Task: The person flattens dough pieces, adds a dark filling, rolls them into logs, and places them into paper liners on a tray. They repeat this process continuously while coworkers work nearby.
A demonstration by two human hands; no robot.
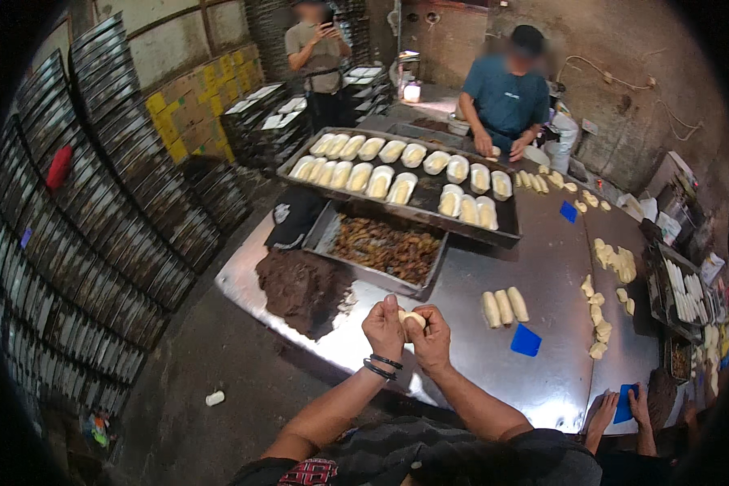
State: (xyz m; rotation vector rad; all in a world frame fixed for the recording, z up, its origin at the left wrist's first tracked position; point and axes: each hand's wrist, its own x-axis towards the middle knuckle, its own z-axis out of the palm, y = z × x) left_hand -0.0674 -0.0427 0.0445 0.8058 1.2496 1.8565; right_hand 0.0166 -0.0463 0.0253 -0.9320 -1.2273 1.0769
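Above the near edge of the metal table, my left hand and my right hand come together, both closed on a small piece of pale dough. Fingers and thumbs hide part of the dough. Just left of my hands lies a heap of dark brown paste. Beyond them stands a metal tray of chunky brown filling. To the right, three pale dough rolls rest side by side on the tabletop, with a blue scraper in front of them.
A long dark tray holds dough pieces in white paper cups. A black cap lies beside it. Dough lumps line the table's right side. One person works across the table; another's hands hold a blue scraper. Stacked trays stand left.
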